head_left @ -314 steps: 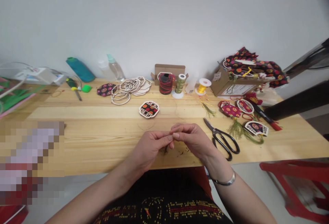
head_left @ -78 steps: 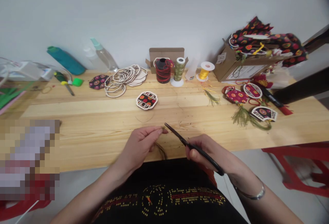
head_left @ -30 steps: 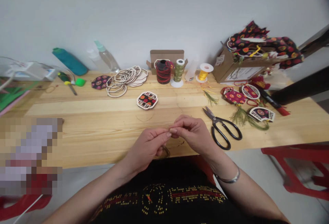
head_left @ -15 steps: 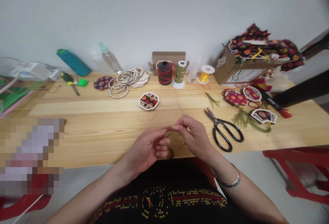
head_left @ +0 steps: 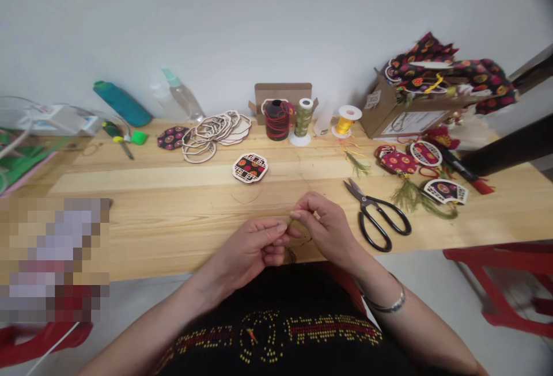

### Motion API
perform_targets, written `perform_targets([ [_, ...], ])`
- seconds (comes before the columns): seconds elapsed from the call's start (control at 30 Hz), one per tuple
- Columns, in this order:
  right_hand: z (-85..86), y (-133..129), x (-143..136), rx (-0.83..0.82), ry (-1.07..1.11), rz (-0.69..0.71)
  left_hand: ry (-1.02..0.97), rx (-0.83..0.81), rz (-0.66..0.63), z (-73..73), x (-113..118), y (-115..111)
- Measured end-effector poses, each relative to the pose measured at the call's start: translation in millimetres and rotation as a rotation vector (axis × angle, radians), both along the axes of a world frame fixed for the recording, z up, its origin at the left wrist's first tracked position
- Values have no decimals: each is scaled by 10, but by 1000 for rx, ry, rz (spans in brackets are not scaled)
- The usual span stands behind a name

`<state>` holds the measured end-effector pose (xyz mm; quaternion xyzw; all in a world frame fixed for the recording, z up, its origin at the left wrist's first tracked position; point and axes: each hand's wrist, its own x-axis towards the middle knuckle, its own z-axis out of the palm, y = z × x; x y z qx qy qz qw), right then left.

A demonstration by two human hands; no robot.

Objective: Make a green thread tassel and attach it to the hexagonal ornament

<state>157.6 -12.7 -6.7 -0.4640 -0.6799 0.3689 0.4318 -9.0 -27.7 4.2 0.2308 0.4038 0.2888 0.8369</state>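
Close to the table's front edge, my left hand (head_left: 259, 243) and my right hand (head_left: 322, 223) meet, fingertips nearly touching. Both pinch a thin olive-green thread (head_left: 290, 223). A loop of it hangs below the right fingers, and a darker bundle of thread (head_left: 290, 256) shows beneath the left hand, partly hidden by it. To the right of my right hand lie black-handled scissors (head_left: 375, 215), blades slightly parted and pointing away. Beyond my hands, an octagonal ornament (head_left: 250, 168) with a patterned cloth centre and pale cut-out frame lies flat on the wooden table (head_left: 173, 203).
Thread spools, one red-and-black (head_left: 276, 120), one olive (head_left: 304, 120) and one yellow (head_left: 345, 121), stand at the back. Pale cut-out frames (head_left: 216, 131) are piled left of them. A cardboard box (head_left: 406, 111) with patterned cloth and finished tasselled ornaments (head_left: 443, 192) are at the right.
My left fingers have closed from a looser, spread pose into a pinch beside the right fingertips. My right hand has stayed almost in place.
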Motion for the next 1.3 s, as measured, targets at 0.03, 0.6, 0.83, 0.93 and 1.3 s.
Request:
perform_targets([
  [0.03, -6, 0, -3, -1, 5, 5, 14, 8, 5, -6, 2, -2],
  [0.6, -7, -93, 18, -461, 319, 83, 140, 211, -56, -36, 19, -24],
  [0.83, -32, -60, -25, -635, 503, 59, 168, 192, -52, -56, 29, -35],
  [0.93, -24, -60, -38, -615, 464, 29, 113, 128, -6, -58, 18, -36],
  [1.3, -20, -74, -75, -595, 410, 30, 91, 106, 15, -60, 30, -22],
])
